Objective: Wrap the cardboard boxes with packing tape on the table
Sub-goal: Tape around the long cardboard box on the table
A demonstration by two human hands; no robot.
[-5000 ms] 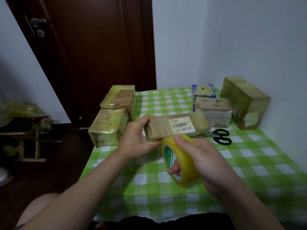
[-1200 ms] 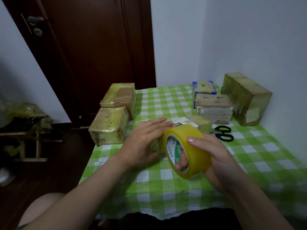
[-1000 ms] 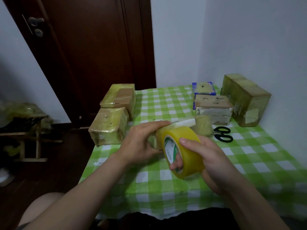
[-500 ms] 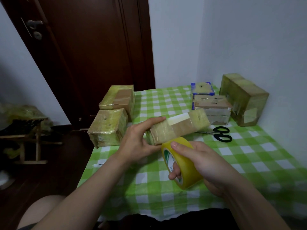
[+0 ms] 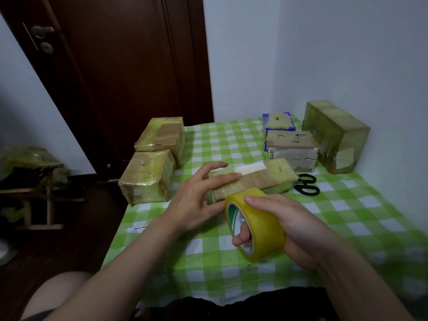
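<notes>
Toward the left of the frame, two taped boxes (image 5: 148,179) sit one behind the other at the edge of the checked table (image 5: 231,140). Just right of them, the left hand (image 5: 196,200) lies on the long box (image 5: 254,178). Its fingers are straight and spread across the top at the box's near end, and the thumb runs along the lower edge. The box is at mid-frame, its long axis running from lower left up to the right.

Directly below that near end, touching it or nearly so, is the yellow tape roll (image 5: 257,224). The right hand (image 5: 298,225) clamps it, thumb over the outer band and fingers curled through the core. Whether a strip already joins roll and box cannot be told.

The next pass probably runs across the short way of the box, so the roll must travel over or under it while the left hand, the nearer one, steadies or turns it.

Black scissors (image 5: 305,187) lie right of the box, with three more boxes (image 5: 335,135) beyond in the right corner.
</notes>
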